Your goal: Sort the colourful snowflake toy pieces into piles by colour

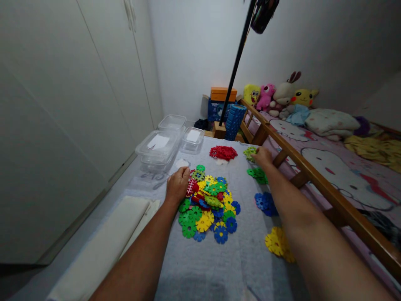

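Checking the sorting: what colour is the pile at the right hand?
The pile at the right hand is light green; head view.

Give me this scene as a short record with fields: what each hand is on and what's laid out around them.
Surface: grey cloth
Left hand: on the left edge of the mixed pile of coloured discs; grip unclear
Right hand: on the light green pile, far side; grip unclear
Single-colour piles: red pile, green pile, blue pile, yellow pile
Far left: clear containers
Right: wooden bed rail, plush toys behind
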The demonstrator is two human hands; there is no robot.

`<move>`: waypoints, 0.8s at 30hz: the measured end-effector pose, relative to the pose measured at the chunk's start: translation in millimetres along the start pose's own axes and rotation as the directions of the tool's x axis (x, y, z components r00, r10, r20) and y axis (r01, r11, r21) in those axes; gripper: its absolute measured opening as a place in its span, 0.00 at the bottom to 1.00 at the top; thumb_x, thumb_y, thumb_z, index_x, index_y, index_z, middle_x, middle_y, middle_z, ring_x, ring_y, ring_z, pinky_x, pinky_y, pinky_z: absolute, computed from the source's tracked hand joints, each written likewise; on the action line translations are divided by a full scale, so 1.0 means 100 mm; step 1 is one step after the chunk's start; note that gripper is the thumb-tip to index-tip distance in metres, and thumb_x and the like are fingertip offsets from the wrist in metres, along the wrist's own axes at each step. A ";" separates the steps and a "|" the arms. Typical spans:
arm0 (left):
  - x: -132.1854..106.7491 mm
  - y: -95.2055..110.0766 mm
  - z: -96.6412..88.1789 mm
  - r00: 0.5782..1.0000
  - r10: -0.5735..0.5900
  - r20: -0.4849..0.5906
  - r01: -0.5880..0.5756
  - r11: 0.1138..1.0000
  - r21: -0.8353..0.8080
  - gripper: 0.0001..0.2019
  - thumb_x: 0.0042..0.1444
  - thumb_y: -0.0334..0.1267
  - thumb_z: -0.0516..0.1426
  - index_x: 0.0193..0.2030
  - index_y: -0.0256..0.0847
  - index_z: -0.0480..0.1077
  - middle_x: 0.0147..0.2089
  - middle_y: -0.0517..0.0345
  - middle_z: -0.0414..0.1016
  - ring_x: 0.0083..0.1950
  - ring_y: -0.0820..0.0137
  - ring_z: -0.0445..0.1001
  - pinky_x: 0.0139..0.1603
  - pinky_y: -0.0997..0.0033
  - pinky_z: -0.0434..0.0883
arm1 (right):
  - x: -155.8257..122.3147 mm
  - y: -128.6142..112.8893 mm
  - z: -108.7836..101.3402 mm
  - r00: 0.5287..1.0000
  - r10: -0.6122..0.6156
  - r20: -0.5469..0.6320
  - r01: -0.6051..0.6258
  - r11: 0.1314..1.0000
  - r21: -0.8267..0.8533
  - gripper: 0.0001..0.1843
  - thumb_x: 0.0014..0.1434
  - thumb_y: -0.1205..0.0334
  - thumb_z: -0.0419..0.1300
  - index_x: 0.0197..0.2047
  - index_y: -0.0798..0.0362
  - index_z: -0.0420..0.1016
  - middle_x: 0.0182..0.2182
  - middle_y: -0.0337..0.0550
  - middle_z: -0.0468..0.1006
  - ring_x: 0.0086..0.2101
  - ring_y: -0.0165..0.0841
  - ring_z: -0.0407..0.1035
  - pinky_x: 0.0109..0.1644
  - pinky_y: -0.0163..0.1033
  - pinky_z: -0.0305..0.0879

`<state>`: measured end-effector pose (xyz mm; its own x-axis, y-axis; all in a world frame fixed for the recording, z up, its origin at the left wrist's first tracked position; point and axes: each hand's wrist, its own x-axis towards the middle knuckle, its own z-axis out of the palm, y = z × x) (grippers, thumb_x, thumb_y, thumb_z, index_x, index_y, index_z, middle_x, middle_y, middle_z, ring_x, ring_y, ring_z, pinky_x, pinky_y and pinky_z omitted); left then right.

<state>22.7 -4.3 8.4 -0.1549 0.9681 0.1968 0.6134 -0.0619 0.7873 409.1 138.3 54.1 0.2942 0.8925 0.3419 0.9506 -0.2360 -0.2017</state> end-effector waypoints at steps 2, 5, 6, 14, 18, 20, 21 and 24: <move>-0.01 0.01 -0.01 1.000 0.002 -0.001 -0.002 1.000 -0.007 0.23 0.68 0.53 0.43 0.47 0.44 0.74 0.46 0.50 0.82 0.51 0.59 0.78 0.53 0.63 0.68 | 0.04 0.10 0.05 0.999 0.027 -0.030 -0.027 1.000 0.002 0.10 0.55 0.58 0.67 0.38 0.54 0.78 0.42 0.59 0.81 0.48 0.49 0.74 0.53 0.52 0.67; -0.02 0.02 -0.01 1.000 0.008 0.000 -0.008 1.000 -0.009 0.23 0.67 0.53 0.43 0.46 0.43 0.74 0.46 0.50 0.82 0.51 0.59 0.78 0.53 0.63 0.69 | 0.08 0.15 0.12 0.994 0.089 -0.062 -0.087 0.996 0.038 0.12 0.55 0.57 0.68 0.40 0.56 0.79 0.46 0.64 0.80 0.51 0.54 0.72 0.55 0.56 0.66; -0.02 0.02 -0.01 1.000 0.010 -0.002 -0.011 1.000 -0.010 0.23 0.67 0.53 0.43 0.47 0.43 0.74 0.47 0.50 0.82 0.51 0.60 0.78 0.53 0.63 0.69 | 0.09 0.16 0.15 0.991 0.109 -0.079 -0.105 0.993 0.061 0.13 0.55 0.57 0.68 0.40 0.55 0.79 0.46 0.64 0.79 0.52 0.55 0.71 0.55 0.58 0.65; -0.01 0.00 -0.01 1.000 0.005 -0.007 -0.005 1.000 -0.013 0.23 0.68 0.53 0.43 0.48 0.44 0.75 0.48 0.50 0.82 0.51 0.60 0.78 0.52 0.64 0.69 | 0.03 0.11 0.24 0.982 0.160 -0.096 -0.147 0.981 0.129 0.10 0.52 0.56 0.68 0.34 0.53 0.78 0.45 0.62 0.79 0.55 0.59 0.68 0.55 0.64 0.64; -0.01 0.01 -0.01 1.000 -0.005 0.002 0.005 1.000 -0.004 0.24 0.68 0.53 0.43 0.49 0.43 0.75 0.48 0.50 0.82 0.52 0.60 0.78 0.53 0.64 0.69 | -0.07 0.06 0.15 0.983 0.159 -0.089 -0.143 0.976 0.161 0.07 0.53 0.59 0.67 0.33 0.53 0.78 0.45 0.62 0.78 0.56 0.59 0.67 0.57 0.62 0.63; -0.01 0.01 -0.01 1.000 -0.005 0.001 0.005 1.000 -0.001 0.24 0.68 0.53 0.43 0.50 0.43 0.75 0.49 0.50 0.82 0.52 0.61 0.78 0.53 0.64 0.69 | -0.11 0.02 0.09 0.985 0.136 -0.103 -0.119 0.980 0.160 0.08 0.54 0.61 0.66 0.37 0.54 0.78 0.48 0.62 0.77 0.56 0.57 0.66 0.57 0.61 0.62; -0.01 0.01 -0.01 1.000 -0.005 0.002 0.005 1.000 0.001 0.24 0.68 0.53 0.43 0.51 0.43 0.75 0.50 0.50 0.82 0.52 0.61 0.78 0.52 0.65 0.69 | -0.13 -0.02 0.06 0.986 0.121 -0.113 -0.103 0.983 0.151 0.09 0.55 0.62 0.65 0.40 0.55 0.79 0.49 0.62 0.76 0.56 0.55 0.66 0.58 0.59 0.62; 0.00 -0.01 0.00 1.000 -0.007 -0.001 0.007 1.000 0.003 0.23 0.69 0.53 0.43 0.51 0.44 0.75 0.50 0.50 0.82 0.52 0.61 0.78 0.52 0.65 0.69 | -0.20 -0.20 -0.05 0.992 0.023 -0.121 -0.005 0.990 0.141 0.12 0.57 0.67 0.62 0.45 0.57 0.79 0.51 0.62 0.76 0.54 0.50 0.67 0.57 0.52 0.63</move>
<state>22.4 -4.7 7.8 -0.1604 0.9682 0.1919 0.6143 -0.0543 0.7872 384.9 123.3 55.5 0.3254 0.8339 0.4457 0.9254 -0.1840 -0.3314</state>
